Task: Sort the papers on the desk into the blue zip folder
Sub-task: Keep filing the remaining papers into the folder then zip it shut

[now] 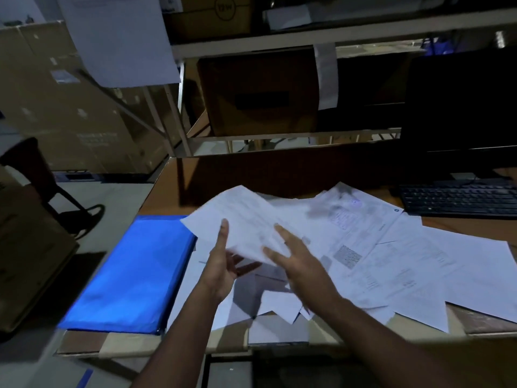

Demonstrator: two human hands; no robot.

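Held sheet point(237, 217): left hand point(221, 271) pinches it, right hand point(299, 264) released; may slip (folder point(131, 273) appears zipped).

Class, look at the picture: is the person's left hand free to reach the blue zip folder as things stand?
Probably not yet: the left hand grips a sheet of paper. The blue zip folder lies beside it, uncovered, with nothing between.

Legible text: none confirmed. Printed lines on the papers point(391, 247) across the desk point(489, 228) too blurred to read. Round mark on the cardboard box point(223, 12), top shelf, not decipherable. Hanging sheet point(120, 37) print unreadable.
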